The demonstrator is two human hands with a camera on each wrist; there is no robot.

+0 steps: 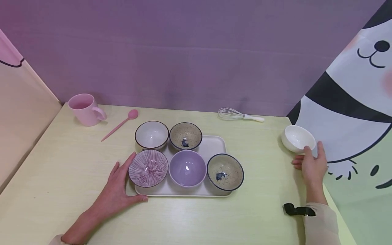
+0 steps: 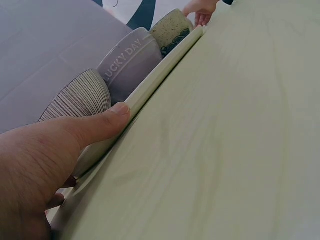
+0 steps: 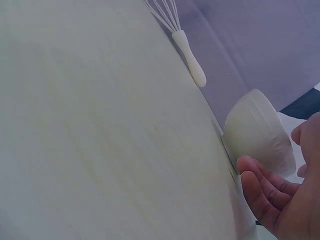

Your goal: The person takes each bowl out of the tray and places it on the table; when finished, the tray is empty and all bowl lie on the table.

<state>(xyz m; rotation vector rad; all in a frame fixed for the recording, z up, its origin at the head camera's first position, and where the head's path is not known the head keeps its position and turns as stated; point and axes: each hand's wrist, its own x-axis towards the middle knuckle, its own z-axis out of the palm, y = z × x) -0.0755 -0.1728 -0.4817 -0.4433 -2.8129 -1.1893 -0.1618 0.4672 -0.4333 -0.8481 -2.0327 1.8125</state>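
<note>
In the head view, my left hand lies at the left front corner of a white tray. Its thumb touches the front edge, and its fingers stretch along the left side beside a striped bowl. The tray also carries a lavender bowl, a speckled bowl with a blue fish, a second speckled bowl and a dark-rimmed white bowl. At the far right, my right hand is spread against the near side of a small white bowl, fingertips at its wall.
At the back left stand a pink mug and, beside it, a pink spoon. A whisk lies along the table's back edge. Purple cloth rises behind the table, and a panda-printed sheet hangs on the right.
</note>
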